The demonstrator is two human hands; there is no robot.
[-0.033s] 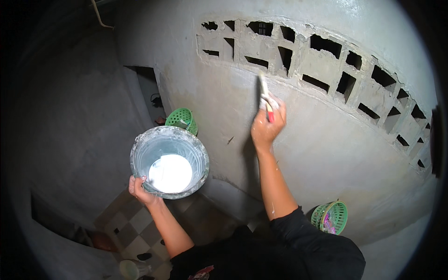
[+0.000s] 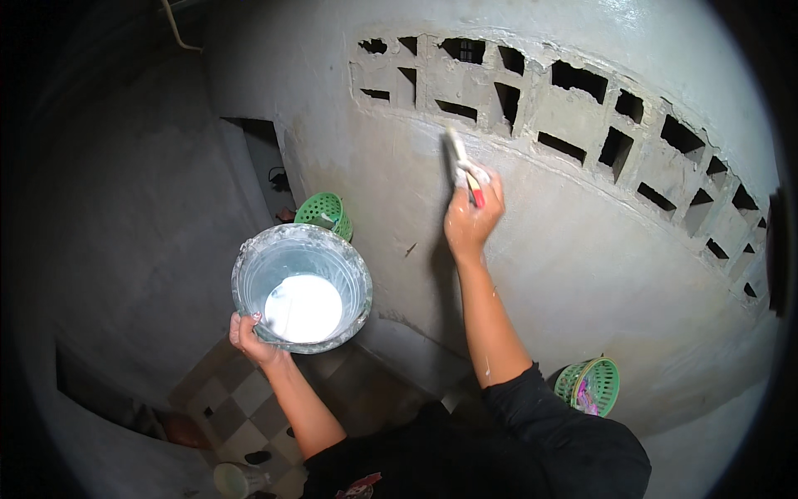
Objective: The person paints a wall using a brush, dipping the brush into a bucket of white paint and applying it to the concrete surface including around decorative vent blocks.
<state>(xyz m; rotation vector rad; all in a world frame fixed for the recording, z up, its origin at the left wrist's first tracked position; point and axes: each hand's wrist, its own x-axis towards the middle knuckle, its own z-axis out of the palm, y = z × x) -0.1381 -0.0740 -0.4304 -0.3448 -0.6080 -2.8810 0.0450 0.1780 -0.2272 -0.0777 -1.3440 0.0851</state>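
My left hand [image 2: 256, 339] grips the rim of a dark, paint-smeared bucket [image 2: 357, 287], its thumb over the edge. White paint [image 2: 305, 309] covers the bucket's bottom, and the bucket is tilted toward me. In my right hand [image 2: 474, 216], which has white smears on the fingers, is a paintbrush [image 2: 462, 158] with a red-ended handle. Its bristles point up at the grey wall [image 2: 391, 191], just under a row of ventilation blocks [image 2: 461, 73]. Whether the bristles touch the wall, I cannot tell.
A green basket [image 2: 319, 205] hangs on the wall behind the bucket. Another green basket [image 2: 588, 387] with pink items is at the lower right. Below lies a checkered tile floor [image 2: 249, 392] with a pale container [image 2: 233, 480]. A dark opening [image 2: 264, 158] cuts the wall at left.
My right hand and the paintbrush have shifted slightly left along the wall below the blocks. The bucket and my left hand have stayed nearly still.
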